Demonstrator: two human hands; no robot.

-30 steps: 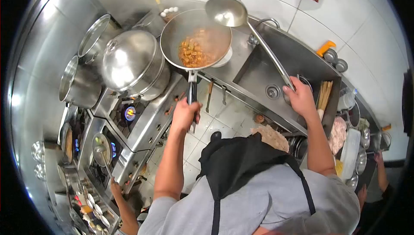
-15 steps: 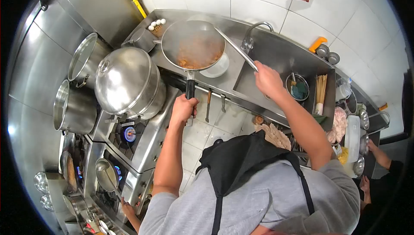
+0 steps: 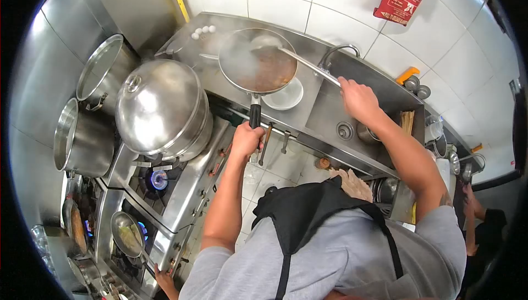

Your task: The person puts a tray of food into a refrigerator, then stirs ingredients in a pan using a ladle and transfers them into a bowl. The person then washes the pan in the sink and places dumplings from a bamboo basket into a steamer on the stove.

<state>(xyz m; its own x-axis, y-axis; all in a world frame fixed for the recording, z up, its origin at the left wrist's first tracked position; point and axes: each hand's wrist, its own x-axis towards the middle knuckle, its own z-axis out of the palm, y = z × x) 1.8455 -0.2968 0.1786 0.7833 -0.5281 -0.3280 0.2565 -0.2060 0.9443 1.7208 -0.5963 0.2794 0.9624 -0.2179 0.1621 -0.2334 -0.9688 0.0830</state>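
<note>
Closed around the ladle (image 3: 311, 66), the right hand (image 3: 360, 99) has moved its scoop (image 3: 266, 42) from the pan's rim (image 3: 256, 91) to over the food (image 3: 278, 72), seemingly near enough to stir, while the left hand (image 3: 247, 137) grips the pan (image 3: 226, 66) by its handle (image 3: 255, 115) over the surface (image 3: 214, 81) near a white bowl (image 3: 285, 98).

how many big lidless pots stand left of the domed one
2: an upper pot and, below it in view, a lower pot; the domed pot may hide more.
</note>
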